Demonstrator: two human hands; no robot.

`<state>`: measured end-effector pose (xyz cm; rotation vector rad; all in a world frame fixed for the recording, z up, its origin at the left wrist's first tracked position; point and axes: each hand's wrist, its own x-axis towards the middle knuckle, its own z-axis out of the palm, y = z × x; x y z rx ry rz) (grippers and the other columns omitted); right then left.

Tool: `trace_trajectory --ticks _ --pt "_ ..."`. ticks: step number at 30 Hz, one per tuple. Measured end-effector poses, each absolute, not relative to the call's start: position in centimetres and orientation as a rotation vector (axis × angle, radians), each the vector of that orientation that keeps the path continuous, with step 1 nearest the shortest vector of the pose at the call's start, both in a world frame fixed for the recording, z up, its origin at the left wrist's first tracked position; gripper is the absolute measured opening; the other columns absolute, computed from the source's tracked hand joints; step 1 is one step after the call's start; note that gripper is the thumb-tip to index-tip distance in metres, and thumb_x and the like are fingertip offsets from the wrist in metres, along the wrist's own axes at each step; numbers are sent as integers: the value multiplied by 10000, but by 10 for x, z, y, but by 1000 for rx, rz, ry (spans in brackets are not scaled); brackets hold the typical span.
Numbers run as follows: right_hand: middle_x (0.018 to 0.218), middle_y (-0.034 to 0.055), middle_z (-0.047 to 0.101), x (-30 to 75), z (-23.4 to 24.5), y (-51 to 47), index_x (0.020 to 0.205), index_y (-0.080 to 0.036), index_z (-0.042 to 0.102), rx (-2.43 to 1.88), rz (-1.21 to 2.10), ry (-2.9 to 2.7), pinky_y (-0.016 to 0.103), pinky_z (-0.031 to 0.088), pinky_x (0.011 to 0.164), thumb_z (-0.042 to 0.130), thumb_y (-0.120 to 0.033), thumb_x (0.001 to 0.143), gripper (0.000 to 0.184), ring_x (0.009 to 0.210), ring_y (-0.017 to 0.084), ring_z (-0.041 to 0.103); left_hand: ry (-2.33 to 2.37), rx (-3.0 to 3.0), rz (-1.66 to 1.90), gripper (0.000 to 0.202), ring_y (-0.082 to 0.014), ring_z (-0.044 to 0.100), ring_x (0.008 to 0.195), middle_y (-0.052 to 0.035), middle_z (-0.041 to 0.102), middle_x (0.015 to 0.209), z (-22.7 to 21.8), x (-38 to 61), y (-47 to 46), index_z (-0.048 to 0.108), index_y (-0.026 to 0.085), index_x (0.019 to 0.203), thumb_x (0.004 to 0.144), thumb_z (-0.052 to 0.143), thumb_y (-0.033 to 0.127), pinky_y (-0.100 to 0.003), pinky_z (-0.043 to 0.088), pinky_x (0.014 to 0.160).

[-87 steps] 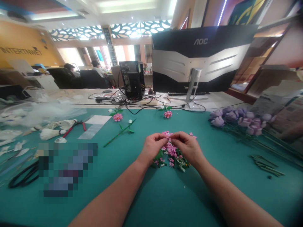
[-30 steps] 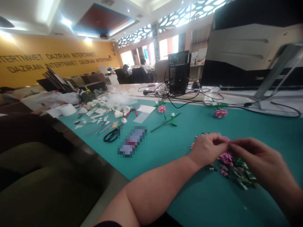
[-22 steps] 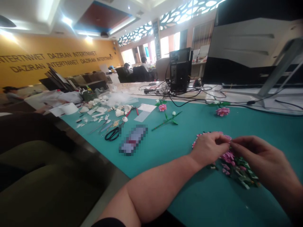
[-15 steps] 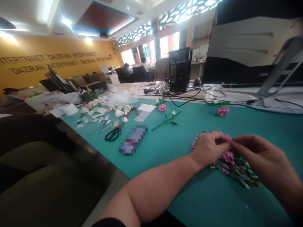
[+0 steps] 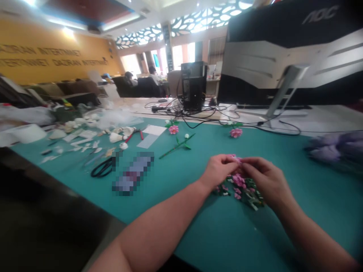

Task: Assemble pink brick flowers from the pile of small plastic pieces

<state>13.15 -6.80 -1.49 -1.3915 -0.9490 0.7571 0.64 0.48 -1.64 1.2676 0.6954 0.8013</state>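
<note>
My left hand is closed, its fingertips pinching a small pink flower piece. From the other side, the thumb and fingers of my right hand are pressed together on the same piece. Fingers cover much of it. Below both hands lies a pile of pink flower parts with green and whitish bits, partly hidden. Beyond the hands, a pink flower with a green leaf lies on the green mat. Another pink flower and a green stem with a white bud lie farther left.
Black-handled scissors, a blurred-out flat object, red-handled pliers and shuttlecocks lie at left. A computer tower with tangled cables and a large monitor stand behind. A purple fluffy bundle sits at right.
The view has turned to the right, so everything appears farther left and the purple bundle has come into sight. Both hands stay together on the pink flower piece.
</note>
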Motion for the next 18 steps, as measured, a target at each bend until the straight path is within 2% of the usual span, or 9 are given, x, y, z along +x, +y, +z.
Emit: trace_trajectory --ticks 10,18 --pt "775 46 698 133 -14 -68 875 -184 669 -1374 695 -1067 304 514 646 701 -402 727 265 697 180 636 643 1104 733 205 -116 625 642 -41 670 706 -11 5 8 666 99 765 633 766 220 -263 499 699" --pt "805 24 714 137 -12 -72 889 -223 689 -1607 215 -1412 290 495 670 601 -268 796 136 723 177 650 651 1107 675 239 -105 615 630 -51 669 728 -7 4 8 676 85 801 631 774 222 -268 497 711"
